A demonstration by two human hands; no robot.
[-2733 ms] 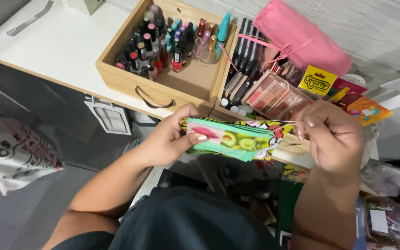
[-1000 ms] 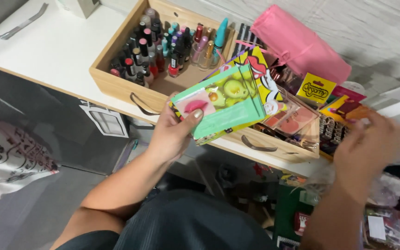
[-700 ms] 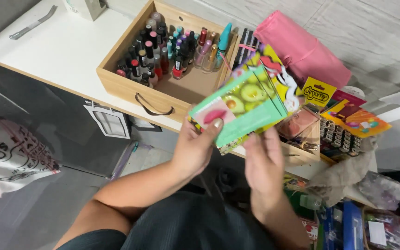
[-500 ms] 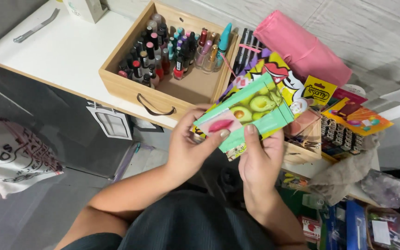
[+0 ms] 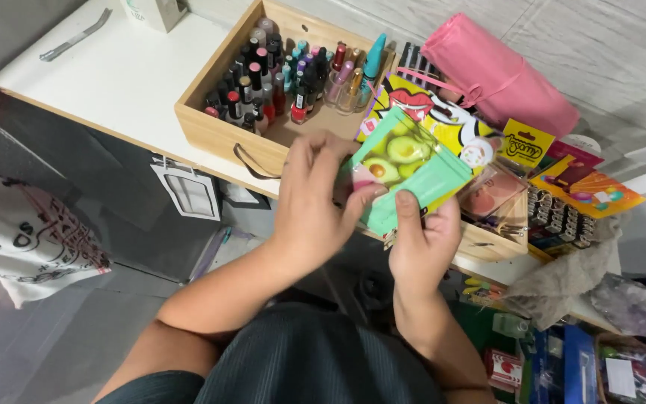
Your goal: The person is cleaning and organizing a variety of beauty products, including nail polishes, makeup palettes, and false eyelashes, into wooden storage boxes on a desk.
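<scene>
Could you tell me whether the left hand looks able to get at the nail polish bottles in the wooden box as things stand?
Probably yes: the left hand is beside the open-topped wooden box, but it holds the green packet.

I see a glossy green packet (image 5: 405, 168) at centre frame, a pale matt wooden box (image 5: 222, 131) at upper middle, and a pink cloth roll (image 5: 499, 71) at upper right.

Wore a dark, charcoal-grey garment with fine ribbed lines across the lap and lower body. Had both forearms bare, no sleeves reaching them. Showed no rings, watch or bracelets on the left hand (image 5: 314, 209) or the right hand (image 5: 422, 247). Kept short, plain fingernails, unpainted as far as could be told.
</scene>
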